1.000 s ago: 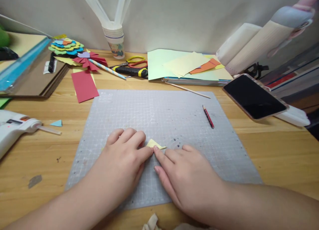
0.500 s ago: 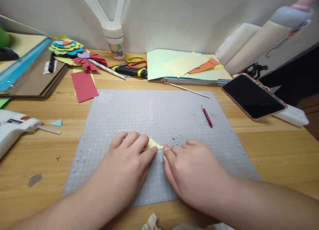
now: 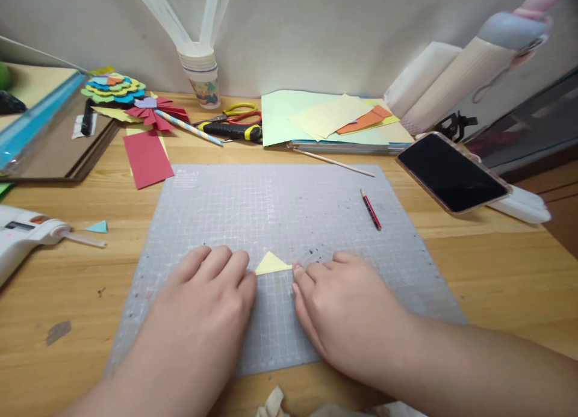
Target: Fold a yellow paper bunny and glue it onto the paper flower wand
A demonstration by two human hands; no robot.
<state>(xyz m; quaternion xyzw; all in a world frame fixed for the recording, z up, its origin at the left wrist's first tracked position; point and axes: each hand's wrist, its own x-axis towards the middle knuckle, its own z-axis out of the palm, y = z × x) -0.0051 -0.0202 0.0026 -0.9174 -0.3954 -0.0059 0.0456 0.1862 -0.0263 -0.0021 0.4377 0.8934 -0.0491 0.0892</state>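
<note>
A small pale-yellow folded paper triangle (image 3: 271,265) lies on the grey gridded cutting mat (image 3: 244,206), its point away from me and its long straight edge towards me. My left hand (image 3: 214,296) is closed at the triangle's left corner, the thumb tip touching it and the other fingers curled above the mat. The right corner is pressed under the bunched thumb and forefinger of my right hand (image 3: 347,296). Both ends of the paper are partly hidden by the fingers. A short red-and-black pencil (image 3: 371,210) rests on the mat beyond my right hand.
At the left are a white glue gun (image 3: 31,227) and a blue paper scrap (image 3: 97,227). Red paper (image 3: 147,159), scissors (image 3: 235,115), paper cups (image 3: 200,80) and a green paper stack (image 3: 277,119) stand or lie at the back. A phone (image 3: 454,172) leans at the right.
My left hand has slid left along the fold to the triangle's left corner, uncovering most of the yellow paper. My right hand stays at the right corner. The view has shifted slightly.
</note>
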